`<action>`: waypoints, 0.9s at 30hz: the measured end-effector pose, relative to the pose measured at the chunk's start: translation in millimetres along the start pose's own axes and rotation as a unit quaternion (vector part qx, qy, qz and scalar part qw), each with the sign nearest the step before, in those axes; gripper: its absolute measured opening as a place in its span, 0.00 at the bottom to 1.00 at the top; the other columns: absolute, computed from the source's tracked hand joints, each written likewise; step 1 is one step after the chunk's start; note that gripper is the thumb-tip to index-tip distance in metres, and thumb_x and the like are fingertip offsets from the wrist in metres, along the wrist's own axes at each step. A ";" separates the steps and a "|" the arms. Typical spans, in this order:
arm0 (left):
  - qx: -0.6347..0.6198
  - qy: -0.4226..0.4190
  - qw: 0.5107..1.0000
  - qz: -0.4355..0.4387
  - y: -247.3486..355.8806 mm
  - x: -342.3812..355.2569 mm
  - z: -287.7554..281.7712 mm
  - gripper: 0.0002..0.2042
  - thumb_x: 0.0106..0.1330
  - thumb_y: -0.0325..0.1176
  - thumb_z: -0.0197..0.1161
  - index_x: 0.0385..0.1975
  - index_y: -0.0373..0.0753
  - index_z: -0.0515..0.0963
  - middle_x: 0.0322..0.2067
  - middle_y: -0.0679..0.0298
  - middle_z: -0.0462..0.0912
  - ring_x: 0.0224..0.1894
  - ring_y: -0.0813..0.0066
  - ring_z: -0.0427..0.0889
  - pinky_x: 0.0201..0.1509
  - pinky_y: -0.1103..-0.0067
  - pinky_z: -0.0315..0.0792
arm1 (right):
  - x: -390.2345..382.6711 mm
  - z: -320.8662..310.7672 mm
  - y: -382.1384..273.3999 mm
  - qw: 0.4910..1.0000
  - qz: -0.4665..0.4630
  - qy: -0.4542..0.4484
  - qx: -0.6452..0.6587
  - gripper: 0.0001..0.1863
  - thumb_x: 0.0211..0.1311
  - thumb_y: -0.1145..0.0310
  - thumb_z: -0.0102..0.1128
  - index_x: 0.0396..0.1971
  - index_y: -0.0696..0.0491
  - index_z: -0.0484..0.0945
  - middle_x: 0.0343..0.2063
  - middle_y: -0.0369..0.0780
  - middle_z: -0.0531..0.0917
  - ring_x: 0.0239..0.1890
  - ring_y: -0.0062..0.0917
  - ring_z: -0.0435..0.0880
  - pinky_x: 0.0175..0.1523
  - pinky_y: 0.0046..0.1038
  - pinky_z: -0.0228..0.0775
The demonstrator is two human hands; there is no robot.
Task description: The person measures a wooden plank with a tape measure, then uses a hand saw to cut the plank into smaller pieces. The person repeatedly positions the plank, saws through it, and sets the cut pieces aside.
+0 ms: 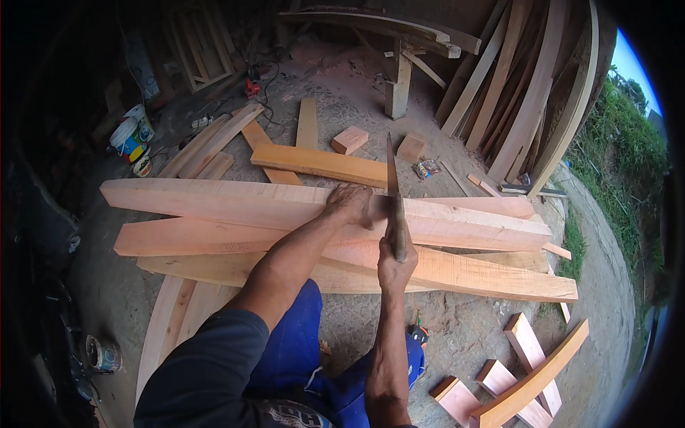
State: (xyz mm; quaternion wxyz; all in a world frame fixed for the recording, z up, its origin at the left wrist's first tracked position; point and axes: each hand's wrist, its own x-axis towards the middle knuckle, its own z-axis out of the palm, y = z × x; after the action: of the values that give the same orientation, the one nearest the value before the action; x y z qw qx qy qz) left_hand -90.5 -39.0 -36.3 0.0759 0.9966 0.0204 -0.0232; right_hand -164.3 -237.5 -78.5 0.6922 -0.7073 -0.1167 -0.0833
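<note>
My right hand [397, 265] is wrapped round the handle of a hand saw [392, 171], whose narrow blade stands upright and crosses the top pale-pink timber [471, 222] near its middle. Just left of the blade, my left hand [347, 202] grips that same timber, fingers curled over its upper face; the fingertips are partly hidden. More long timbers [492, 274] lie stacked crosswise beneath, some pink and some yellowish.
Loose orange boards [321, 160] and wood blocks [349, 139] lie beyond the stack. Planks [521, 85] lean at the back right beside a wooden trestle [396, 96]. Buckets [130, 135] stand at left. Short offcuts [528, 342] lie bottom right, near a grassy bank [614, 157].
</note>
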 end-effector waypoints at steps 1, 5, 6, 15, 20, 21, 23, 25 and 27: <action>-0.037 -0.034 0.999 0.011 -7.0 7.0 -3.4 0.46 0.41 0.51 0.88 0.60 0.32 0.77 0.61 0.49 0.83 0.68 0.53 0.79 0.73 0.60 0.70 | -11.3 -4.3 -0.4 1.000 0.004 0.006 0.016 0.09 0.67 0.75 0.63 0.44 0.60 0.82 0.24 0.35 0.79 0.25 0.16 0.75 0.30 0.26 0.69; -0.060 -0.083 0.995 -0.010 -22.6 37.6 -3.0 0.46 0.39 0.50 0.88 0.61 0.33 0.80 0.61 0.48 0.84 0.66 0.53 0.82 0.68 0.60 0.76 | -198.4 -79.3 -29.7 0.997 -0.025 -0.017 -0.071 0.31 0.65 0.78 0.60 0.70 0.63 0.74 0.57 0.50 0.88 0.55 0.30 0.89 0.62 0.31 0.78; -0.061 -0.084 0.995 -0.007 -23.5 37.3 -0.1 0.47 0.39 0.50 0.88 0.61 0.32 0.78 0.61 0.47 0.84 0.66 0.52 0.81 0.69 0.61 0.75 | -243.1 -95.2 -41.1 0.999 -0.004 -0.021 -0.047 0.31 0.65 0.79 0.57 0.70 0.63 0.74 0.60 0.52 0.86 0.59 0.34 0.89 0.64 0.32 0.78; -0.024 -0.012 1.000 -0.016 6.2 -11.0 -1.8 0.45 0.42 0.50 0.87 0.61 0.33 0.76 0.60 0.51 0.83 0.68 0.55 0.79 0.73 0.59 0.69 | 8.2 5.9 -12.9 0.999 0.028 -0.021 0.003 0.25 0.65 0.79 0.63 0.62 0.61 0.79 0.34 0.40 0.84 0.35 0.20 0.78 0.43 0.28 0.77; -0.073 -0.066 0.995 -0.004 -23.6 38.5 -0.3 0.49 0.39 0.52 0.88 0.63 0.31 0.77 0.61 0.48 0.84 0.68 0.54 0.79 0.72 0.63 0.72 | -152.6 -63.4 -30.0 0.997 0.055 -0.022 -0.041 0.33 0.65 0.78 0.63 0.72 0.63 0.73 0.56 0.48 0.88 0.55 0.26 0.87 0.61 0.28 0.78; -0.078 -0.085 0.993 -0.007 -29.4 47.3 0.5 0.50 0.38 0.51 0.88 0.64 0.31 0.77 0.61 0.49 0.83 0.68 0.54 0.79 0.72 0.63 0.72 | -202.5 -87.1 -35.7 0.997 0.041 -0.033 -0.054 0.34 0.63 0.77 0.61 0.71 0.64 0.73 0.56 0.48 0.88 0.55 0.26 0.87 0.61 0.28 0.78; -0.083 -0.119 0.989 -0.026 -29.8 48.1 7.8 0.52 0.39 0.51 0.88 0.66 0.31 0.74 0.64 0.49 0.81 0.70 0.54 0.77 0.73 0.61 0.71 | -264.7 -112.8 -42.0 0.992 0.080 -0.038 -0.093 0.34 0.62 0.75 0.60 0.71 0.64 0.73 0.55 0.46 0.89 0.48 0.24 0.87 0.55 0.26 0.77; -0.055 -0.036 0.998 -0.008 -19.6 28.7 16.3 0.51 0.40 0.52 0.88 0.66 0.32 0.74 0.63 0.50 0.81 0.70 0.54 0.77 0.73 0.60 0.69 | -244.3 -103.0 -36.2 0.992 0.027 -0.010 -0.123 0.32 0.64 0.74 0.63 0.70 0.62 0.76 0.53 0.45 0.89 0.35 0.19 0.85 0.44 0.22 0.77; -0.023 -0.006 1.000 -0.008 -6.6 9.8 14.0 0.48 0.41 0.52 0.88 0.62 0.33 0.75 0.60 0.52 0.83 0.67 0.55 0.79 0.73 0.58 0.67 | -152.9 -63.7 -20.2 0.995 -0.002 0.008 -0.095 0.31 0.64 0.76 0.62 0.70 0.60 0.76 0.48 0.44 0.89 0.37 0.21 0.84 0.45 0.25 0.78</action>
State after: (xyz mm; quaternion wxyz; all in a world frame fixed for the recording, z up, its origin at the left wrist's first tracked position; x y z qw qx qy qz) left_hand -81.6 -34.2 -51.6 0.0989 0.9942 0.0288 -0.0297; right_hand -313.8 -308.4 -100.0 0.6230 -0.7687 -0.1044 -0.1007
